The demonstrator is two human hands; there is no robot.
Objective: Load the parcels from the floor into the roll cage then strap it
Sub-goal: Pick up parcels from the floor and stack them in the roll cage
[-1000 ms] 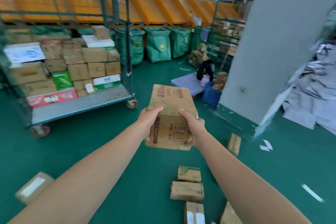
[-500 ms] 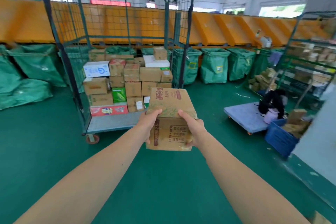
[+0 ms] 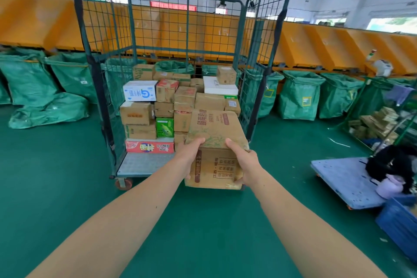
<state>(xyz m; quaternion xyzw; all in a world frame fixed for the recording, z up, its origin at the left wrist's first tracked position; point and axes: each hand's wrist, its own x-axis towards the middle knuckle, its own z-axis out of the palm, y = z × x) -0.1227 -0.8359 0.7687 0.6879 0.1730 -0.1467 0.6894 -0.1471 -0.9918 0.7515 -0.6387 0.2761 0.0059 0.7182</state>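
You're holding one brown cardboard parcel [image 3: 214, 126], red lettering and green leaf print, out in front of the one roll cage [image 3: 144, 162]; left hand [image 3: 189, 153] and right hand [image 3: 244, 161] both curl round its sides.

parcels [image 3: 180, 106] in cage [image 3: 187, 29] (sacks [image 3: 300, 97] behind)

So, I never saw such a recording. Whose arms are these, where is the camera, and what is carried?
No machine here: a person wears a camera on the head, so you see their own two arms reaching forward. The left hand and right hand grip a brown cardboard parcel by its sides, thumbs on top. Ahead stands a wheeled wire roll cage, open toward the person, with stacked parcels inside. Green sacks stand in a row behind; a blue trolley stands at the right.
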